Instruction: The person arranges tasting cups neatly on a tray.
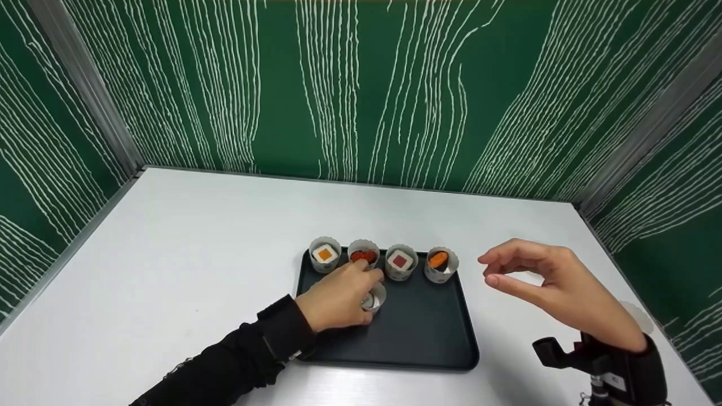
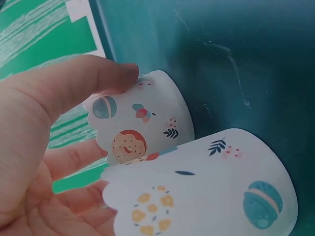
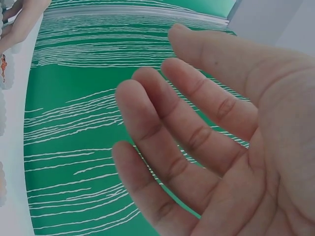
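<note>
My left hand [image 1: 341, 296] reaches over the dark tray [image 1: 423, 332], thumb and fingers on either side of a white paper baking cup [image 1: 379, 296]. In the left wrist view the thumb presses the scalloped rim of this cup [image 2: 142, 115], printed with a doughnut and leaves. A second printed baking cup [image 2: 206, 191] stands beside it, nearer that camera; my hand mostly hides it in the head view. To the right of the tray, my right hand [image 1: 541, 276] hovers with loosely curved fingers and nothing in them.
Along the tray's far edge stand more baking cups with sushi-like pieces: white with an orange centre [image 1: 324, 254], red-topped [image 1: 364, 256], white with a red centre [image 1: 400, 260], and orange on black [image 1: 438, 260]. A pale round thing [image 1: 638, 316] shows behind my right wrist. Green walls border the white table [image 1: 225, 237].
</note>
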The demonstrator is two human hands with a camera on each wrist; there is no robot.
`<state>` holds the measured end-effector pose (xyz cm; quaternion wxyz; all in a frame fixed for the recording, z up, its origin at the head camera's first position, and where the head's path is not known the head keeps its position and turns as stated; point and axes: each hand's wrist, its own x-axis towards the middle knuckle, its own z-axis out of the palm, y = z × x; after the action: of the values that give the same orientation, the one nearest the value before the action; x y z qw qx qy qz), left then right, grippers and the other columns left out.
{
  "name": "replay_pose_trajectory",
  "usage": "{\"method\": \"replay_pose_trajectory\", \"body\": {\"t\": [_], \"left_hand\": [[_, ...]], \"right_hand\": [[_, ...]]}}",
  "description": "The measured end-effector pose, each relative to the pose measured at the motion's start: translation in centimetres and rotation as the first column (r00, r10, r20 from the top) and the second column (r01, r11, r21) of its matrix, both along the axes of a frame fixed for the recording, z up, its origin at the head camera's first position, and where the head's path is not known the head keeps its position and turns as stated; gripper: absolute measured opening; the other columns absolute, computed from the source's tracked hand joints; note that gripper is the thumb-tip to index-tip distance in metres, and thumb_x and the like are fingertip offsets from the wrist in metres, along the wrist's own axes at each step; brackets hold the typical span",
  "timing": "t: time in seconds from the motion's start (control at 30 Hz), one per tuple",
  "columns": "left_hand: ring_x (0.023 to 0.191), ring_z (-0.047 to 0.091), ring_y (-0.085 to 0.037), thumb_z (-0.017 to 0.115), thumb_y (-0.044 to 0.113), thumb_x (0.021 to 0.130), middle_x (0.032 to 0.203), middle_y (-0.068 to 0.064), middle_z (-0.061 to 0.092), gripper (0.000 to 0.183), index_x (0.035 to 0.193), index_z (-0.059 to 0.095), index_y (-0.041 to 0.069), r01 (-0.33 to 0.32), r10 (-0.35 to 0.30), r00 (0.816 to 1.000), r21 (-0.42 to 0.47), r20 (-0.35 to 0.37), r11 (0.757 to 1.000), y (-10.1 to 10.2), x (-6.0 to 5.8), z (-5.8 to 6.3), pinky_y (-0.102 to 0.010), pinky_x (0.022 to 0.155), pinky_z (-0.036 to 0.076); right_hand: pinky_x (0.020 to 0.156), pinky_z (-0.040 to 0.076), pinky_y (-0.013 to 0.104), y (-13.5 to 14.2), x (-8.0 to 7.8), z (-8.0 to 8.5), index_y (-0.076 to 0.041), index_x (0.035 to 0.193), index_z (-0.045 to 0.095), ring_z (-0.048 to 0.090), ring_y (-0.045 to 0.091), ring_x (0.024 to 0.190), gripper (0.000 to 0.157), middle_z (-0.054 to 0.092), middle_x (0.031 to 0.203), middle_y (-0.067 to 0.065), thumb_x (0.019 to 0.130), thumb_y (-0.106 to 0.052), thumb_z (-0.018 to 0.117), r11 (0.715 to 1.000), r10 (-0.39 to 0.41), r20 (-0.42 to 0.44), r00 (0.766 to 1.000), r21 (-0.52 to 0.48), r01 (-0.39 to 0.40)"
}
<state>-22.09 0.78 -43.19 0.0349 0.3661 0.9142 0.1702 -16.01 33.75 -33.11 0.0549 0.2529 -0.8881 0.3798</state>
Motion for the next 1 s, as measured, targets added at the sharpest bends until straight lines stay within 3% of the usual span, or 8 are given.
{"method": "replay_pose_trajectory", "body": {"t": [0.3,0.57,0.77,1.0], "left_hand": [[0.105,0.065,-0.021,0.091,0.016,0.082,0.117,-0.010,0.067,0.050,0.126,0.069,0.010,0.013,-0.014,1.000,0.020,0.002,1.000,-0.1,0.0,0.0,-0.033,0.090,0.058],[0.109,0.064,-0.022,0.093,0.025,0.082,0.123,-0.010,0.066,0.059,0.133,0.067,0.010,0.010,-0.010,1.000,0.030,-0.003,0.999,-0.5,0.0,0.2,-0.037,0.094,0.058],[0.103,0.064,-0.024,0.090,0.034,0.088,0.123,-0.013,0.065,0.060,0.137,0.066,0.008,0.019,-0.009,0.998,0.149,-0.067,0.989,-1.5,0.5,1.2,-0.040,0.093,0.057],[0.106,0.066,-0.025,0.087,0.033,0.091,0.119,-0.010,0.066,0.055,0.136,0.066,0.010,0.009,0.048,0.986,0.341,-0.157,0.940,-3.0,0.9,2.8,-0.044,0.095,0.057]], "right_hand": [[0.090,0.057,0.015,0.1,-0.2,-0.2,-0.021,0.115,0.078,0.076,0.009,0.097,0.023,0.077,0.111,-0.004,0.097,-0.006,0.078,1.000,-0.004,0.014,1.000,0.007,0.004],[0.090,0.057,0.015,0.0,-0.6,-0.7,-0.024,0.116,0.077,0.075,0.009,0.095,0.023,0.077,0.112,-0.006,0.098,-0.010,0.078,0.999,0.008,0.028,1.000,0.035,-0.009],[0.089,0.057,0.016,0.1,-0.9,-0.8,-0.022,0.115,0.078,0.075,0.008,0.096,0.023,0.077,0.112,-0.005,0.098,-0.008,0.078,1.000,-0.003,0.030,1.000,0.022,0.002],[0.089,0.057,0.016,0.5,-1.3,-1.1,-0.023,0.116,0.077,0.076,0.005,0.098,0.023,0.078,0.112,-0.004,0.099,-0.008,0.076,0.999,-0.039,0.062,0.997,0.021,0.038]]}}
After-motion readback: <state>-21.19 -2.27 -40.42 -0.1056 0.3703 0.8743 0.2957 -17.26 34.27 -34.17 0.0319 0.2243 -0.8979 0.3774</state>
